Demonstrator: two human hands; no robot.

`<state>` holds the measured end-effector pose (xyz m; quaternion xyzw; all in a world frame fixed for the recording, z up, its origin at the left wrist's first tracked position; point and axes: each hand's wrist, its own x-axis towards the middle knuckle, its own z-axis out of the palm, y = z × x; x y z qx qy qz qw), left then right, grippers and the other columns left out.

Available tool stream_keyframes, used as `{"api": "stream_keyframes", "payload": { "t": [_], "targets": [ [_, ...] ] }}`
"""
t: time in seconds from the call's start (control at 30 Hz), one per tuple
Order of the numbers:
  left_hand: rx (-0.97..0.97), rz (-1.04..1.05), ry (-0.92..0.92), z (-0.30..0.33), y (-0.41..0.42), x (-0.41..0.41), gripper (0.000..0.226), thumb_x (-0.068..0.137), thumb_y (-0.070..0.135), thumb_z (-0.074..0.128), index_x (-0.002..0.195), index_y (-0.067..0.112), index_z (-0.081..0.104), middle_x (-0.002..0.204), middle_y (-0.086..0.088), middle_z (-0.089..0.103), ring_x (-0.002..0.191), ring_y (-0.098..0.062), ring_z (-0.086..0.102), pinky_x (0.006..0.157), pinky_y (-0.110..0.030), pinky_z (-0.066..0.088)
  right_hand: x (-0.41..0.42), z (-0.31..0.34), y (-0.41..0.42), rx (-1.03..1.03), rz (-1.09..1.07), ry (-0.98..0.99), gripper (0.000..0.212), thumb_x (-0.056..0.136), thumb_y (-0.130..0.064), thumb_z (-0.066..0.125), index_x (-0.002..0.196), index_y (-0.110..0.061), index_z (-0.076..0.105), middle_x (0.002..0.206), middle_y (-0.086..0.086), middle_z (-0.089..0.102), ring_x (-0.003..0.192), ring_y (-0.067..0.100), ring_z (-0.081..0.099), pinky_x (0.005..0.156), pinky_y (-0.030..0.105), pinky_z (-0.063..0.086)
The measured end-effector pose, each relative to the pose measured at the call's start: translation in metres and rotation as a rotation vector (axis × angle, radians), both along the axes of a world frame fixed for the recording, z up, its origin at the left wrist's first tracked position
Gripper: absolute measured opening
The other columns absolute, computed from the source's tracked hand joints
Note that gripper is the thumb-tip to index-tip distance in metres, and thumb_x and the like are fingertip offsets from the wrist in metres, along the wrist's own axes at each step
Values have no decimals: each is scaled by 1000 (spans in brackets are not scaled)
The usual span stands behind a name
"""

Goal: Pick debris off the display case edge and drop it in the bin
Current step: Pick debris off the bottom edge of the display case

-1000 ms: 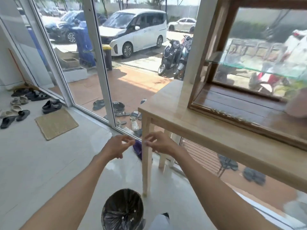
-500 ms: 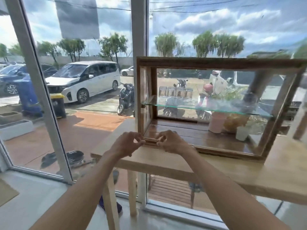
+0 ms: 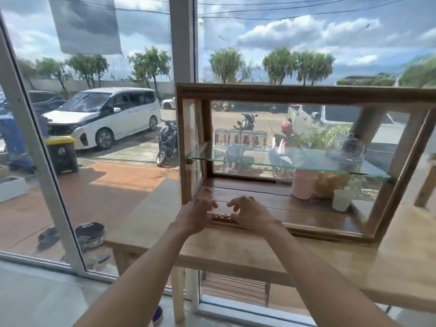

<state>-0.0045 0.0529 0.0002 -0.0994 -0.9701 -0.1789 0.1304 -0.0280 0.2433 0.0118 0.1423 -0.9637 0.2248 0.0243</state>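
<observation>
Vs. 1 s ago: view has swung up off the floor; the bin is no longer in frame, and both hands have gone from low beside the counter leg up to the display case. Judged: a fresh pick cycle, drop step to follow, and the bin will need re-finding below. Near: 2 forearms reach fwd over the wooden counter (image 3: 236, 251). Left hand (image 3: 193, 217) and right hand (image 3: 251, 214) sit close together at the front bottom edge of the display case (image 3: 306, 94), fingers (image 3: 232, 204) curled inward in pinch posture, not clenched. Between the fingertips, on the edge, lies a short row of pale debris (image 3: 221, 215); approx. 4 bits, blurred, count uncertain. Cannot tell if either hand actually grips a bit yet. Farther, inside case: 1 glass shelf (image 3: 283, 161) carrying 4 glass jars (image 3: 240, 138); below it 1 pink cup (image 3: 303, 185) and 1 white cup (image 3: 342, 199).
</observation>
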Motion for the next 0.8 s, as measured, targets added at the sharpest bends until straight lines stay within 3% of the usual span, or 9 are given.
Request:
{"api": "stream_keyframes", "payload": {
  "t": [0.1,0.3,0.6,0.8],
  "targets": [
    [-60,-7,29,-9,6,-10,32,95,25,67,127,27,63,124,3,69,109,-22,67,81,-38,54,-10,-9,-4,-1,-9,-2,38,88,-32,66,126,-35,64,114,-8,68,114,18,60,92,31,42],
    [-77,-15,66,-11,11,-24,34,94,31,69,127,27,64,126,4,68,116,-20,63,86,-40,55,-21,-18,-9,62,3,28,29,88,-33,67,116,-35,69,116,-3,69,110,21,64,87,31,45],
    [-107,-20,54,-7,11,-32,23,94,30,67,117,29,70,118,7,71,111,-17,65,78,-31,46,-29,-18,-7,72,36,52,22,85,-35,69,107,-35,74,111,1,71,100,23,68,81,31,50],
    [-104,-37,45,-9,10,-33,11,92,29,73,102,29,76,108,7,74,100,-16,69,72,-30,49,-31,-19,-8,59,76,83,19,87,-35,69,104,-32,76,108,0,74,98,21,69,81,33,54]
  ]
}}
